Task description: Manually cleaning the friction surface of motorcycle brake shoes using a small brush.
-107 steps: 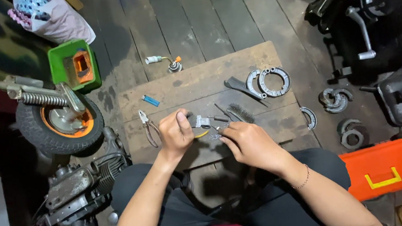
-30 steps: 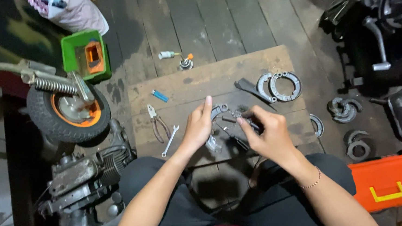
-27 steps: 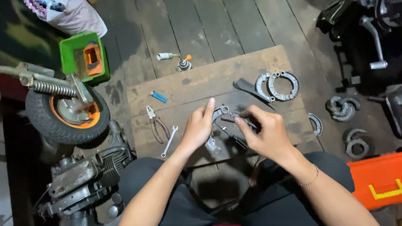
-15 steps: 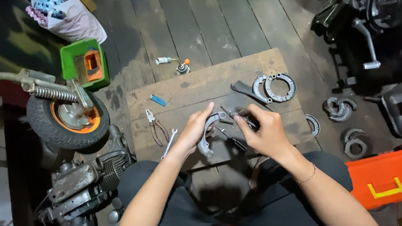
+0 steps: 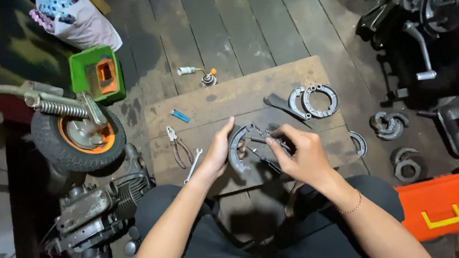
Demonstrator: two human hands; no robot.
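Fingers of the left hand (image 5: 221, 149) now cup the outer curve of a grey, crescent-shaped metal brake shoe (image 5: 237, 154); a second ago that palm lay flat and open over the parts. Right hand (image 5: 301, 154) fingers are pinched together on a slim dark rod-like tool (image 5: 262, 141) meeting the shoe's upper tip. So the shoe has been lifted and gripped for work, no longer loose on the brown wooden board (image 5: 228, 100). It sits over the board's middle, toward the near edge. Long axis runs roughly from near edge to far edge, tilted slightly; the open hollow faces right, toward the tool. Pliers (image 5: 176, 146) and a small spanner (image 5: 193, 164) lie untouched near the left edge.
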